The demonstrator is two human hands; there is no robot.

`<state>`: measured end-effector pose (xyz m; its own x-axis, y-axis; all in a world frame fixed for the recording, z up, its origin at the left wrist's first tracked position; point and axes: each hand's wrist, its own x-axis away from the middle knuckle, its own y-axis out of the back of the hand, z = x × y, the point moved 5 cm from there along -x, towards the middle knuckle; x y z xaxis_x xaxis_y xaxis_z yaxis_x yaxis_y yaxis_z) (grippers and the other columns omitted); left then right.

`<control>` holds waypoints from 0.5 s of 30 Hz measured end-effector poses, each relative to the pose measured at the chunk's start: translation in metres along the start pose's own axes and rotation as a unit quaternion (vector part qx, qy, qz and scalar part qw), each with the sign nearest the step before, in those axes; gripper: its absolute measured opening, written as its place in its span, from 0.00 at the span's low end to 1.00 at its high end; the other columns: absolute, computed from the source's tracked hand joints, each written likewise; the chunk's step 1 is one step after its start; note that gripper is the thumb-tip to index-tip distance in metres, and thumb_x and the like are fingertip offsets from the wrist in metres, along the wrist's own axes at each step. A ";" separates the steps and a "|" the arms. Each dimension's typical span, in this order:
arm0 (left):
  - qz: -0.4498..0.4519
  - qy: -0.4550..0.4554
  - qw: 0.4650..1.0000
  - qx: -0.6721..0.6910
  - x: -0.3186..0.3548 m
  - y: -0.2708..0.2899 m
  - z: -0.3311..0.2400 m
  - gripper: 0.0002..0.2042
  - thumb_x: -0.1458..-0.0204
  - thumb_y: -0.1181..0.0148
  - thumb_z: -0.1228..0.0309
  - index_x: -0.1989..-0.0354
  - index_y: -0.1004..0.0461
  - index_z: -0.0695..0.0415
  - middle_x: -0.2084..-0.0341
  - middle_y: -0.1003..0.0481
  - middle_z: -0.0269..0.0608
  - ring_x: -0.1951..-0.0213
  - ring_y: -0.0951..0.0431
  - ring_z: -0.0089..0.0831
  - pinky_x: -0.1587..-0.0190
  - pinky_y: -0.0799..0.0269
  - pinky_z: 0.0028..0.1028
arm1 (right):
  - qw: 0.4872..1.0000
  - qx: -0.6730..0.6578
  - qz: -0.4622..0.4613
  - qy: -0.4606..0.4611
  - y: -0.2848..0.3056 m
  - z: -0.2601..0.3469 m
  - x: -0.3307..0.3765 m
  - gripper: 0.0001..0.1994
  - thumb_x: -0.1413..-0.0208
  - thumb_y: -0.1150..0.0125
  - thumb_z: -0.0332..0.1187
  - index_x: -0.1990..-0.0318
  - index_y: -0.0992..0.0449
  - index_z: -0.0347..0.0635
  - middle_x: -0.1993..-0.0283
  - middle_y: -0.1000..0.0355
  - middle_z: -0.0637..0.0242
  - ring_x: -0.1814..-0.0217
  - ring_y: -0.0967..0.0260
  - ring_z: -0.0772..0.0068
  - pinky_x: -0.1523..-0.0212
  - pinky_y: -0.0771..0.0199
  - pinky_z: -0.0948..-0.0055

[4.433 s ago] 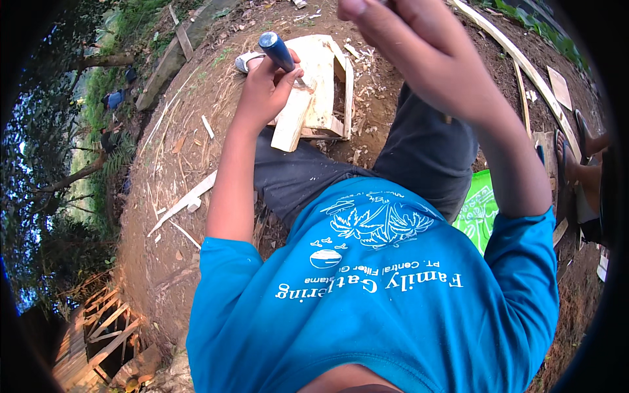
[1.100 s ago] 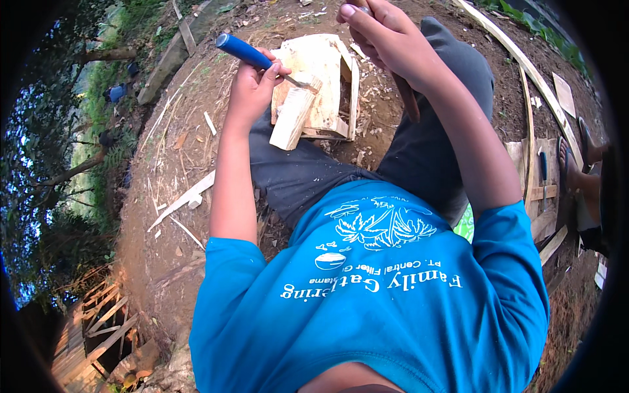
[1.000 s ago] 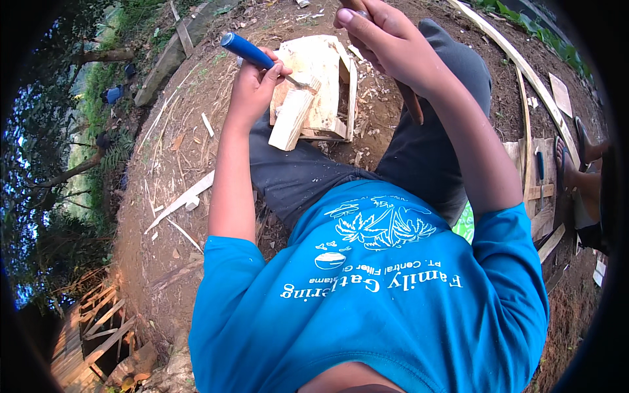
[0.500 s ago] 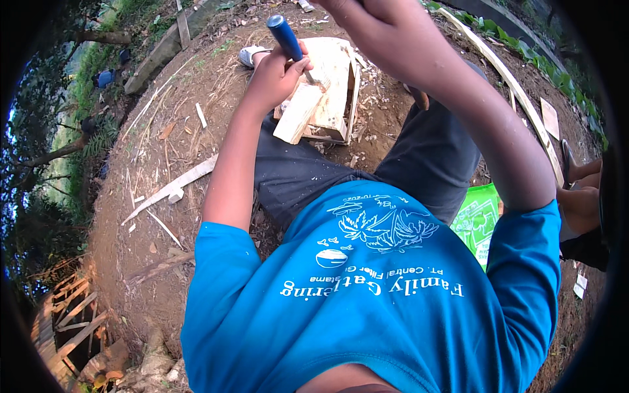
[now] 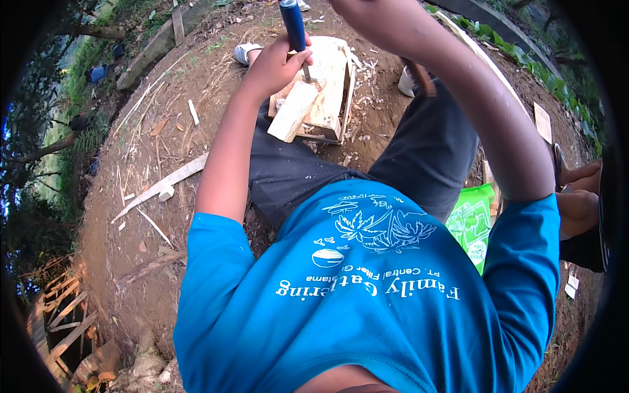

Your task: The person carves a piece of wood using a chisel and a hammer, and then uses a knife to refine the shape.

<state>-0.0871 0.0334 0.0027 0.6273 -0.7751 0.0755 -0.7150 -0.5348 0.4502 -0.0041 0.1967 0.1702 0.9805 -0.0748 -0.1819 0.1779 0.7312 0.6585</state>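
My left hand (image 5: 278, 64) is wrapped round the blue handle of a chisel (image 5: 293, 25), held nearly upright. The chisel's blade meets a short pale wood block (image 5: 293, 112) near its far end. That block lies slanted over a larger pale wooden piece (image 5: 331, 78) on the ground between my legs. My right hand (image 5: 370, 14) is raised at the top edge, to the right of the chisel, and looks closed; its fingers are partly cut off. Below the right forearm shows a blurred brown stick-like end (image 5: 420, 78); its link to the hand is hidden.
Wood chips and thin offcuts (image 5: 160, 187) lie on the bare soil. A green printed bag (image 5: 470, 223) rests by my right side. Another person's legs (image 5: 580, 203) are at the right edge. A long pale strip (image 5: 481, 56) crosses behind my right arm.
The view has shifted slightly. My right arm has moved a little, and the brown end beneath it sits higher and blurred, with a white shoe now showing beside it. My left hand keeps the chisel on the block.
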 end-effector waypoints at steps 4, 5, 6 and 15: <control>0.014 0.013 0.999 0.034 -0.002 0.001 0.003 0.11 0.33 0.45 0.71 0.46 0.33 0.58 0.60 0.23 0.39 0.54 0.18 0.29 0.46 0.19 0.32 | 0.996 0.058 0.073 -0.009 -0.001 -0.018 -0.012 0.14 0.33 0.47 0.39 0.60 0.26 0.35 0.67 0.26 0.46 0.64 0.26 0.47 0.61 0.29 0.54; 0.017 0.010 0.999 0.031 -0.003 0.002 0.004 0.11 0.33 0.45 0.71 0.46 0.33 0.58 0.60 0.23 0.39 0.54 0.18 0.29 0.46 0.20 0.33 | 0.999 0.028 0.027 0.007 0.001 -0.015 -0.012 0.15 0.33 0.47 0.40 0.60 0.26 0.34 0.67 0.26 0.46 0.64 0.26 0.47 0.60 0.29 0.53; 0.020 0.007 0.999 0.028 -0.005 0.002 0.005 0.10 0.33 0.45 0.71 0.46 0.33 0.57 0.60 0.23 0.39 0.54 0.18 0.29 0.46 0.20 0.33 | 1.000 -0.002 -0.020 0.023 0.002 -0.012 -0.011 0.15 0.33 0.47 0.40 0.61 0.25 0.34 0.66 0.25 0.45 0.63 0.25 0.46 0.60 0.29 0.53; 0.036 0.043 0.998 0.030 -0.012 0.001 0.004 0.10 0.32 0.46 0.70 0.47 0.34 0.57 0.61 0.24 0.37 0.53 0.19 0.28 0.45 0.21 0.34 | 0.990 0.056 0.129 -0.033 -0.019 -0.046 -0.022 0.18 0.34 0.47 0.41 0.66 0.26 0.32 0.70 0.25 0.44 0.65 0.25 0.48 0.60 0.29 0.52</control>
<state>-0.0968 0.0405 -0.0011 0.5956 -0.7823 0.1825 -0.7751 -0.5000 0.3863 -0.0332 0.2156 0.1280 0.9972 0.0570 0.0488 -0.0742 0.6522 0.7544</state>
